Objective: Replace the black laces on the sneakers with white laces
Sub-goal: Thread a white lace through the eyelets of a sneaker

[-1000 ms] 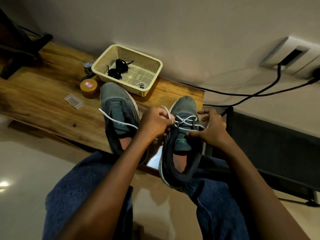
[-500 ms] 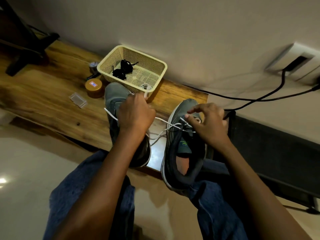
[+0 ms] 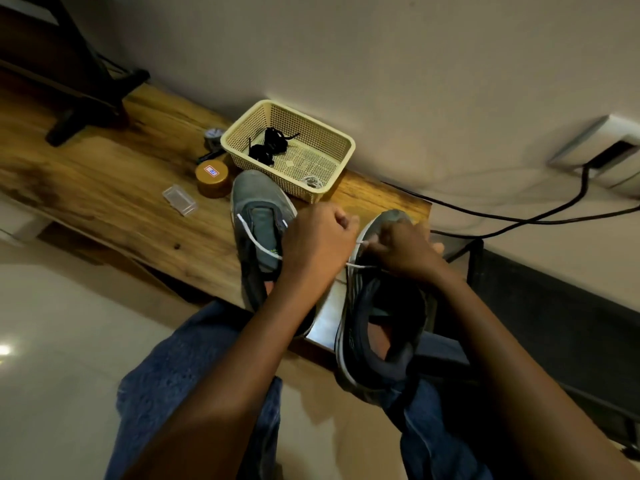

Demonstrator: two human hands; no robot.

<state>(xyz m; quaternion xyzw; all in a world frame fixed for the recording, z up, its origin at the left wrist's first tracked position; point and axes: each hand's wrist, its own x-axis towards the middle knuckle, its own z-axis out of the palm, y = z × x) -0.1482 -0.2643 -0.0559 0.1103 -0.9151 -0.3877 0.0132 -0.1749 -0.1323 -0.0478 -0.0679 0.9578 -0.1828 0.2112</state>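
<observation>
Both hands are pinching the thin white lace (image 3: 360,266): left hand (image 3: 320,242), right hand (image 3: 403,252). The soft grey sneaker (image 3: 381,306) is pointing toe-first (lengthwise) at the wall.

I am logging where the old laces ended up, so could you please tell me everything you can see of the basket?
The basket is a pale cream rectangular tray that looks like plastic, its walls and floor pierced with small holes. It sits upright on the wooden table near the wall, just beyond the toe of the left sneaker. Inside lie bunched black laces at the far left and a small pale object, too blurred to identify, in the near corner. Neither hand touches it.
</observation>
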